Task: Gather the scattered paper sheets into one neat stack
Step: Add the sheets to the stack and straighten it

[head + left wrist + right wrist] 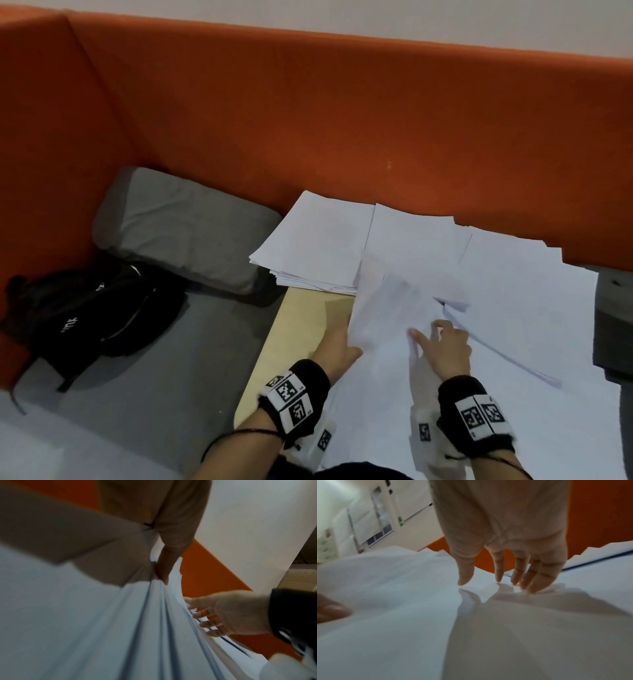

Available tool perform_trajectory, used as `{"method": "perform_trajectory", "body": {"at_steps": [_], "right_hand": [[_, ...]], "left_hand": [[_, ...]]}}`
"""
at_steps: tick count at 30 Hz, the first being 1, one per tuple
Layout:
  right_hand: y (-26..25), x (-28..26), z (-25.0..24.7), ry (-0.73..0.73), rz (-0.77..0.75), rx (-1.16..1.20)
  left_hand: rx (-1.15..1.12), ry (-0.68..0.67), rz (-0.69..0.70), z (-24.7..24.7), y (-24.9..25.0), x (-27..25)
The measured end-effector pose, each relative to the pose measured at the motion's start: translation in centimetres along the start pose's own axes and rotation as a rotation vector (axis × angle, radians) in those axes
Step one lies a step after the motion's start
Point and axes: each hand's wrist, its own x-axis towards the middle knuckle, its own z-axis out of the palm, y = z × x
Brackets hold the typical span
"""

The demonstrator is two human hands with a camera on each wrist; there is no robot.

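Observation:
White paper sheets (pixel 496 291) lie fanned and overlapping across a light wooden table (pixel 301 329); a squarer pile (pixel 318 240) sits at the back left. My left hand (pixel 342 346) holds the left edge of a lifted bundle, thumb on top and fingers hidden beneath. In the left wrist view the left hand (pixel 163 572) pinches that bundle of sheets (pixel 120 628). My right hand (pixel 438 337) rests on the sheets with fingers spread. The right wrist view shows the right hand's fingertips (pixel 498 578) pressing down on the paper (pixel 505 628).
An orange sofa back (pixel 308 120) rises right behind the papers. A grey cushion (pixel 185 229) and a black bag (pixel 92 315) lie on the grey seat (pixel 154 394) to the left of the table. A dark grey surface (pixel 613 325) borders the right edge.

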Motion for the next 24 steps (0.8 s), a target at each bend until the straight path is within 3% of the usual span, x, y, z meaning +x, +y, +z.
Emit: {"method": "perform_trajectory", "body": {"at_steps": [3,6,9,11,14,18,20,24], "right_hand": [[0.7,-0.2,-0.2,0.072,0.029,0.105],[0.1,-0.8,0.1,0.043,-0.01,0.076],[-0.8,-1.7,0.8,-0.062,-0.068,-0.121],[-0.9,-2.2,1.9,-0.154,-0.104,-0.292],[-0.6,-2.5,3.6,-0.228,-0.153,-0.413],[-0.7,-2.7,4.1,-0.247,-0.153,-0.447],[-0.7,-2.8,4.1,-0.264,-0.15,-0.442],[-0.4,-2.9,4.1,-0.268,-0.152,-0.456]], "left_hand": [[-0.073,0.029,0.029,-1.3,-0.2,-0.2],[-0.092,0.091,0.037,-2.1,-1.7,0.4],[-0.083,0.2,0.093,-2.9,-3.0,1.2],[-0.014,0.275,0.058,-3.4,-3.6,1.9],[0.078,0.269,0.046,-3.9,-4.3,2.7],[0.307,0.166,-0.021,-3.7,-4.0,3.2],[0.55,0.111,-0.049,-3.3,-3.7,3.2],[0.889,0.168,-0.051,-2.1,-3.2,3.3]]}}
